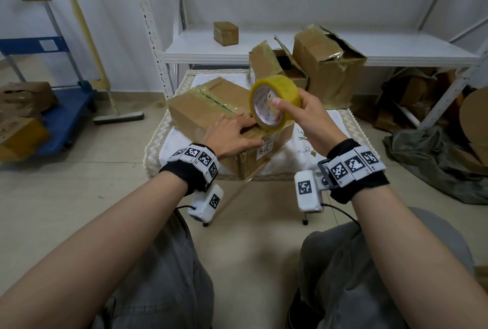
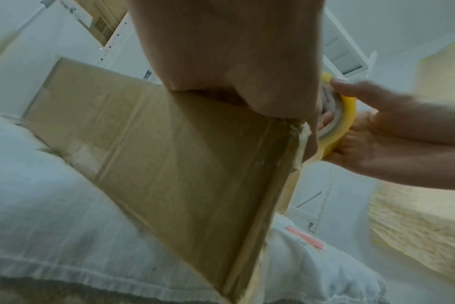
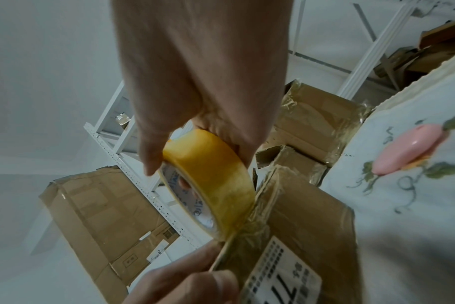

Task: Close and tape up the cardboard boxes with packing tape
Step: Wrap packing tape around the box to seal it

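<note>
On a cloth-covered table before white shelving lay a cardboard box. The left hand pressed flat, fingers straight, on its top; the right hand gripped a yellow tape roll, its lower edge touching the box.

The tape roll is translucent yellow. The boxes are brown cardboard. The white cloth bears pink-and-green embroidered flowers.

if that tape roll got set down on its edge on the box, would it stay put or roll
The tape roll, gripped by the right hand, is round and narrow, so on edge it would likely roll or tip. The box top looks uneven at its taped seam, adding to that. Flat on its side it should stay.
</note>
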The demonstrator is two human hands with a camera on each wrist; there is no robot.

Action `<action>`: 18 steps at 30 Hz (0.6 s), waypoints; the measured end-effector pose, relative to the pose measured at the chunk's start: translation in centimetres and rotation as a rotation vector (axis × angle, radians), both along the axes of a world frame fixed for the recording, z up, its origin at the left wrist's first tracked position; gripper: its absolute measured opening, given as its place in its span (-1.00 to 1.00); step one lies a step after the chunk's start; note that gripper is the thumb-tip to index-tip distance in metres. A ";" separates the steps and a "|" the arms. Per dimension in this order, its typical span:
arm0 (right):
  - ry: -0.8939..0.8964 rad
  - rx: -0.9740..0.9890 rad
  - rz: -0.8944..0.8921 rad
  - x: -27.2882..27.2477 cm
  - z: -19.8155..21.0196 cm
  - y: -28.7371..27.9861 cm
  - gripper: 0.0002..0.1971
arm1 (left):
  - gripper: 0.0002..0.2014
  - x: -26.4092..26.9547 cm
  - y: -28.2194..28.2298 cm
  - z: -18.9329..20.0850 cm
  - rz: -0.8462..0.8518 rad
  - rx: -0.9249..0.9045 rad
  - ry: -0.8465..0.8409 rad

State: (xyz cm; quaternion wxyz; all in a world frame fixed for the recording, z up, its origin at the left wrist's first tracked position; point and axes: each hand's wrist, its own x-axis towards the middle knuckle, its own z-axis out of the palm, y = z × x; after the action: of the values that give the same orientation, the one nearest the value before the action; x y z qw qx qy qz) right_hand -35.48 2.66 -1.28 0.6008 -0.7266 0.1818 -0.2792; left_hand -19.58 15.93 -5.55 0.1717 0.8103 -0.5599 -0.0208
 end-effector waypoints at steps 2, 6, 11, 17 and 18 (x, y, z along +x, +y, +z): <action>-0.042 0.015 -0.013 0.1 0.1 0.2 -0.65 | -0.30 -0.2 0.1 0.2 0.008 -0.045 0.035; -0.090 -0.008 -0.054 0.5 0.5 0.8 -0.68 | -0.30 -0.6 0.5 0.6 -0.036 -0.125 0.063; -0.137 -0.043 -0.118 0.4 1.4 1.3 -0.87 | -0.20 -0.3 0.3 0.6 -0.013 -0.097 0.132; -0.236 -0.041 -0.128 0.3 2.4 2.1 -0.84 | -0.03 -0.4 0.3 0.2 0.058 -0.115 0.198; -0.247 -0.054 -0.117 0.5 2.6 2.3 -0.84 | 0.00 -0.3 0.2 0.1 0.069 -0.133 0.220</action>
State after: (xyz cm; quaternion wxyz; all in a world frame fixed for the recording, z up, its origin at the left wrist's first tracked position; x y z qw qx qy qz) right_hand -35.02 4.97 1.33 0.5816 -0.6909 0.1409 -0.4057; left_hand -19.90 16.16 -5.47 0.2861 0.8086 -0.5097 -0.0667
